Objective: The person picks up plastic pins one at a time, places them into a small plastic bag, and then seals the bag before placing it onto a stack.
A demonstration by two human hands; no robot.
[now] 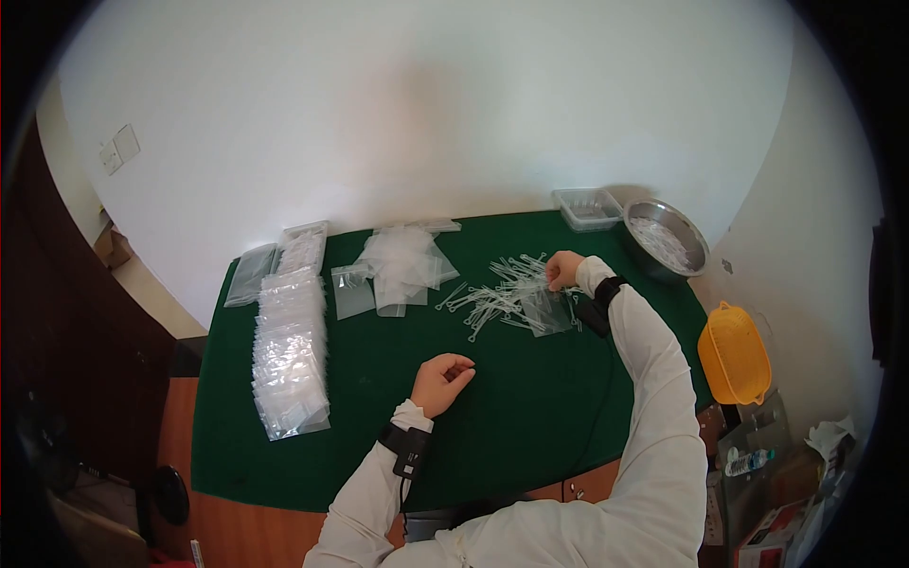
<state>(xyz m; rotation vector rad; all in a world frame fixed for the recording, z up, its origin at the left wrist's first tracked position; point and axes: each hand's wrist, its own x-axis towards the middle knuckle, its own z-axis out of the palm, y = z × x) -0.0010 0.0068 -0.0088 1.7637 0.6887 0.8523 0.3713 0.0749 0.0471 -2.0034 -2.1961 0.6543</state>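
My right hand (565, 270) is at the right end of a loose pile of thin, clear-white sticks with small looped ends (492, 305). Its fingers are pinched together and point down; what is between them is too small to make out. Just below those fingers, a clear plastic bag (546, 314) lies partly over the sticks. Near the middle of the green tabletop (511, 407) rests my left hand (442, 383), apart from the pile. Its fingers are curled in with the thumb against or close to them, and nothing shows in it.
A long overlapping row of filled clear bags (289, 355) runs down the left side. Flat bags (402, 265) lie heaped at the back. A clear plastic tray (588, 208) and metal bowl (666, 239) stand back right. Beyond the right edge is a yellow basket (735, 355).
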